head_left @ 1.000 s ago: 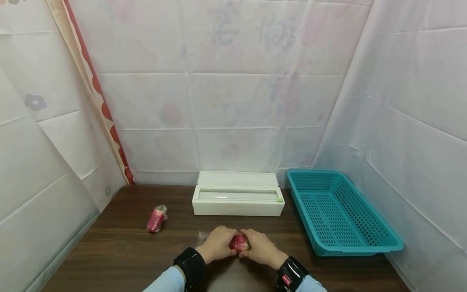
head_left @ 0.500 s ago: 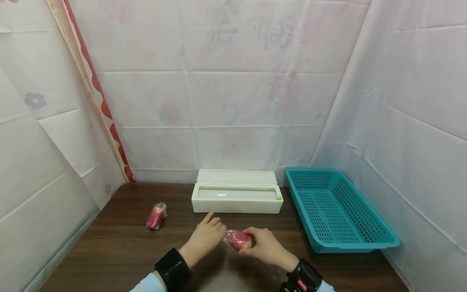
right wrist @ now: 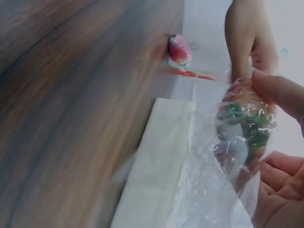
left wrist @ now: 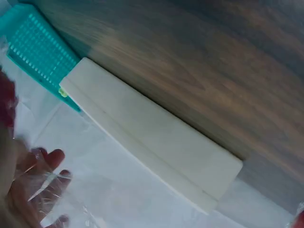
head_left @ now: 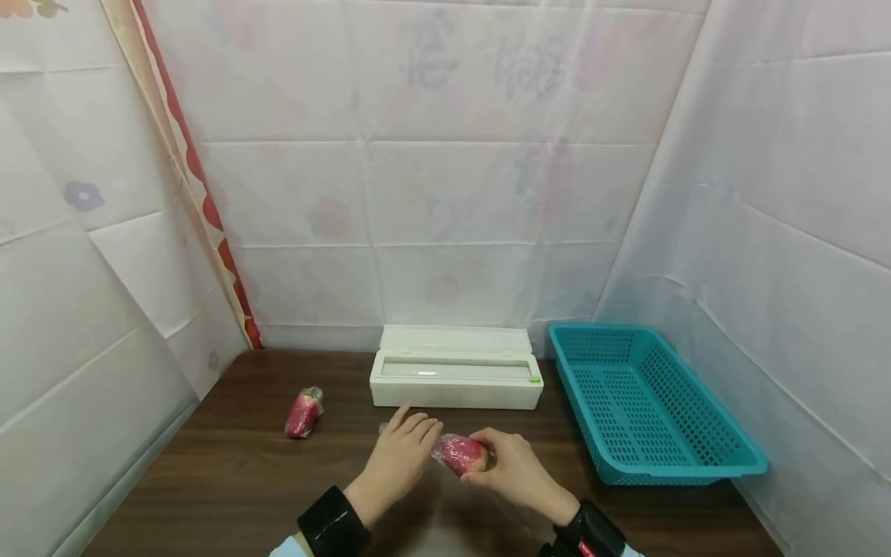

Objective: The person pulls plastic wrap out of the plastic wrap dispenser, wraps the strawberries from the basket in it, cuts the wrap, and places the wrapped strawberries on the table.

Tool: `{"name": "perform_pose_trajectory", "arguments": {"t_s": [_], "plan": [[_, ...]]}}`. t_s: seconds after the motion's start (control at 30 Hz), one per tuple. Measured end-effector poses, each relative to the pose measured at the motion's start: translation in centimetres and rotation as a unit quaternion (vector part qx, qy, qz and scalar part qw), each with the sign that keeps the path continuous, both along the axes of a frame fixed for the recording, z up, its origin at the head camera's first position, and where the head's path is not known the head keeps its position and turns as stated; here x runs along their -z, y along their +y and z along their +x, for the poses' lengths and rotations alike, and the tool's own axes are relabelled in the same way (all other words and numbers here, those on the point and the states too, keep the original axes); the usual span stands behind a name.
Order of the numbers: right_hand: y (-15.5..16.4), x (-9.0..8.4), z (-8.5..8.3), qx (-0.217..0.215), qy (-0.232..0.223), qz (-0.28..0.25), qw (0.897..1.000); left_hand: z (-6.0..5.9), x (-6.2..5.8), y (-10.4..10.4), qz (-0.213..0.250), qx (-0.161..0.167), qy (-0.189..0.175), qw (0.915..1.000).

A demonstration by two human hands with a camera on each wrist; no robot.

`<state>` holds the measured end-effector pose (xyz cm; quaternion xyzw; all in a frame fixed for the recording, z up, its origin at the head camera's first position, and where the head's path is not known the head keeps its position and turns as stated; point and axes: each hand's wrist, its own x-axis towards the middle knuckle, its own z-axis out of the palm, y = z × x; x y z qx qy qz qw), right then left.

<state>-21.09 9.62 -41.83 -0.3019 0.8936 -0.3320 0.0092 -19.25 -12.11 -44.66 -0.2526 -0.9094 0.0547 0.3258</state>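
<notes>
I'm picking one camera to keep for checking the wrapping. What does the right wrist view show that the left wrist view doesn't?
Only the right wrist view shows the wrapped red fruit with its green top, held in the right hand, loose film hanging below, and a second wrapped fruit on the table. Only the left wrist view shows the teal basket. Both show the white wrap box and the wooden table.

Dark wood-grain worktop (head_left: 209, 480), white creased sheets (head_left: 445, 193) draped as walls behind and beside, red-scalloped curtain edge (head_left: 202, 209) at left, soft even light
</notes>
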Motion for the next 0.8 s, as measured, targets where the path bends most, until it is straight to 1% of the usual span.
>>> {"name": "perform_pose_trajectory", "arguments": {"t_s": [0.07,0.13,0.17,0.23,0.3,0.4,0.5,0.63,0.7,0.8], "plan": [[0.0,-0.3,0.1,-0.003,0.003,-0.010,1.000,0.0,0.1,0.1,0.014,0.001,0.020,0.9997],[0.0,-0.4,0.2,-0.004,-0.005,-0.026,1.000,0.0,0.3,0.1,0.030,-0.002,0.036,0.9989],[0.0,-0.4,0.3,-0.004,-0.013,-0.036,0.999,0.0,0.4,0.1,0.037,-0.008,0.038,0.9986],[0.0,-0.2,0.3,-0.002,-0.027,-0.063,0.998,0.1,0.8,0.3,0.059,-0.016,0.038,0.9974],[-0.1,0.0,0.4,0.003,-0.043,-0.094,0.995,0.2,1.2,0.8,0.092,-0.022,0.030,0.9951],[-0.3,0.5,0.5,0.010,-0.058,-0.139,0.989,0.6,1.9,1.6,0.149,-0.023,0.013,0.9884],[-0.5,0.8,0.8,0.014,-0.087,-0.183,0.979,1.0,2.4,2.7,0.204,-0.023,-0.003,0.9788],[-1.2,0.5,1.3,0.013,-0.129,-0.239,0.962,1.4,2.4,3.8,0.267,-0.033,-0.030,0.9627],[-1.6,-0.1,1.7,0.013,-0.137,-0.257,0.956,1.6,2.3,4.3,0.299,-0.041,-0.055,0.9518],[-2.0,-0.9,2.1,0.024,-0.135,-0.260,0.956,1.8,2.2,4.9,0.353,-0.042,-0.095,0.9297]]}}
